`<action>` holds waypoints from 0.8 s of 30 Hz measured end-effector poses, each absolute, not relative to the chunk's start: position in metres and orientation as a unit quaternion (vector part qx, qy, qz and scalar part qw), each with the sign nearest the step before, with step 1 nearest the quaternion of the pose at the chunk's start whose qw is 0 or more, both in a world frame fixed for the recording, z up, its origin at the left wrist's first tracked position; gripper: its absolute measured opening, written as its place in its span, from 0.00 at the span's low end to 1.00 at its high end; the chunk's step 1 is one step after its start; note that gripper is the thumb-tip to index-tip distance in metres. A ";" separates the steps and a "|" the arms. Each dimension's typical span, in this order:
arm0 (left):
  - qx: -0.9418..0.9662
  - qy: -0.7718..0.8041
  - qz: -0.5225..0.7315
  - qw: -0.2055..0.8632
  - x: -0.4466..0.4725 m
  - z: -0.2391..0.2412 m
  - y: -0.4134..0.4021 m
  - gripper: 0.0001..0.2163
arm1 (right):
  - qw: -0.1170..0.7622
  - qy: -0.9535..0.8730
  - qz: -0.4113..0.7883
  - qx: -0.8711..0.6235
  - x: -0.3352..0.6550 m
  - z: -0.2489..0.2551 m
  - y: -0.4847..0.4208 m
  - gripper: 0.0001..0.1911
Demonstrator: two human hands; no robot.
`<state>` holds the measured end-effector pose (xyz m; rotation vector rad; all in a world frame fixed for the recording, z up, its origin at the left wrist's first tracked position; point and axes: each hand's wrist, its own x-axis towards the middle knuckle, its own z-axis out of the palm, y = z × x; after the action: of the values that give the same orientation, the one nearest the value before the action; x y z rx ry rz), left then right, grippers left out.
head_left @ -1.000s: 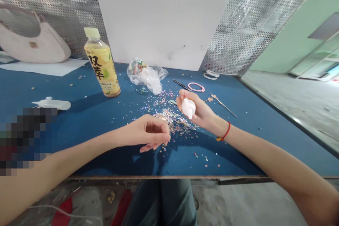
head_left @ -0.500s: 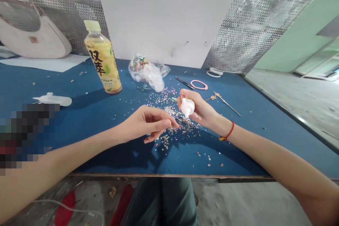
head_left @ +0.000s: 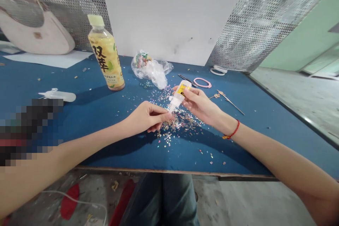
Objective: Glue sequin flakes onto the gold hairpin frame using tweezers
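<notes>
My right hand (head_left: 201, 104) grips a small white glue bottle (head_left: 182, 90) with a yellow label, tipped so its nozzle points down and to the left. Thumb and forefinger of my left hand (head_left: 148, 118) are pinched together right at the nozzle tip; whatever lies between them is too small or hidden to make out. Under both hands, shiny sequins (head_left: 182, 122) are scattered over the blue tabletop (head_left: 106, 127). Beyond the bottle lie a dark thin tool (head_left: 187, 79) and a pink oval ring (head_left: 202, 82).
A yellow drink bottle (head_left: 107, 56) stands at left, near a clear plastic bag (head_left: 152, 69) of coloured bits. Another white squeeze bottle (head_left: 59, 95) lies far left. Gold hairpins (head_left: 230, 101) and a white ring (head_left: 218, 70) are at right. A white handbag (head_left: 45, 33) sits behind.
My right hand has turned the glue bottle so its label shows and brought its nozzle to my left fingertips. The left thumb and forefinger have closed into a pinch. The view has shifted slightly.
</notes>
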<state>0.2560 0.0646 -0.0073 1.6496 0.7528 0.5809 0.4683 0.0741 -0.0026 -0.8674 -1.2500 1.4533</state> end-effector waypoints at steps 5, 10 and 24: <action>0.715 0.335 0.273 0.549 0.256 -0.013 0.070 0.15 | 0.484 -0.576 0.567 -0.335 0.466 0.002 0.071 0.17; 0.701 0.341 0.382 0.497 0.253 -0.015 0.084 0.25 | 0.508 -0.604 0.473 -0.392 0.463 0.006 0.071 0.19; 0.754 0.241 0.374 0.483 0.287 0.015 0.095 0.21 | 0.486 -0.701 0.331 -0.404 0.447 0.004 0.065 0.06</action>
<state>0.2870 0.0953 0.0147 1.8374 0.5868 0.9109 0.4470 0.0651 0.0036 -0.9822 -1.7054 0.8045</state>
